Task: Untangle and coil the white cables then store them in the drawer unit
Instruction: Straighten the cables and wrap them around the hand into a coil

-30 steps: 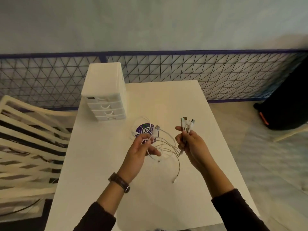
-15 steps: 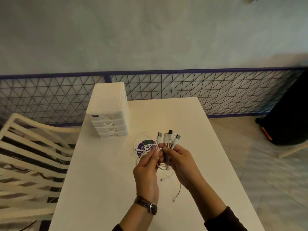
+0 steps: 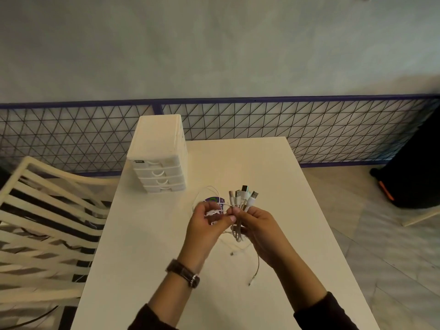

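Closer together now, left hand (image 3: 205,226) and right hand (image 3: 260,231) both pinch white cables (image 3: 238,234).

I worked from a single wide-angle head camera, angled forward and down. It looked along the near table (image 3: 147,246) toward the mesh fence (image 3: 309,129) and wall (image 3: 214,55).

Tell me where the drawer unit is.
Head view: the drawer unit stands at the far left corner of the white table, beyond the left hand.

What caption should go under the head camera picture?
Left hand and right hand grip white cables, plugs fanned upward, over the table near the closed drawer unit.
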A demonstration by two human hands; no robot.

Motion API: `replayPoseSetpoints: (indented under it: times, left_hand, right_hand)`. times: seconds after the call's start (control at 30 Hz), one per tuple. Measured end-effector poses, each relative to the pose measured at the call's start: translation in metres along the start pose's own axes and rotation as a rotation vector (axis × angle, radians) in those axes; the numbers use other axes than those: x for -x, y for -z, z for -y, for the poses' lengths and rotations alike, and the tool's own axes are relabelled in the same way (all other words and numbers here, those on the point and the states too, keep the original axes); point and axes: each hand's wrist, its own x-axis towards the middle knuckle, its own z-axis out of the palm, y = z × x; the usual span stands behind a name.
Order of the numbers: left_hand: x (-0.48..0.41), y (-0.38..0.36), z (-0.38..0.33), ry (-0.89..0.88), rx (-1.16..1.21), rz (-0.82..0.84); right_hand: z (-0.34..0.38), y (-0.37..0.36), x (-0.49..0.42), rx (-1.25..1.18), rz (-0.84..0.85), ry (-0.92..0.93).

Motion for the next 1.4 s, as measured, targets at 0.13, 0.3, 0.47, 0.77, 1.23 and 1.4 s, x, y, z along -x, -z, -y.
replayPoseSetpoints:
  times: [0.13, 0.3, 0.47, 0.77, 1.23, 1.4]
  left_hand:
    - [-0.008, 0.013, -0.022, -0.12, -0.107, 0.366]
    - [-0.016, 0.011, -0.035, -0.083, -0.262, 0.612]
    - [-0.016, 0.009, -0.038, -0.047, -0.325, 0.614]
    - [-0.016, -0.005, -0.053, -0.08, -0.327, 0.708]
    - [-0.031, 0.008, -0.038, 0.128, 0.269, 0.758]
    - [-0.017, 0.009, -0.033, 0.144, 0.475, 0.832]
  right_hand:
    - [0.007, 0.005, 0.003, 0.104, 0.219, -0.053]
    - [0.01, 0.005, 0.008, 0.187, 0.449, -0.125]
    - [0.011, 0.003, 0.01, 0.214, 0.48, -0.129]
    - [0.015, 0.005, 0.003, 0.138, 0.55, -0.127]
    - [0.052, 0.002, -0.013, 0.292, 0.28, 0.041]
    - [0.091, -0.015, -0.011, 0.603, 0.422, 0.194]
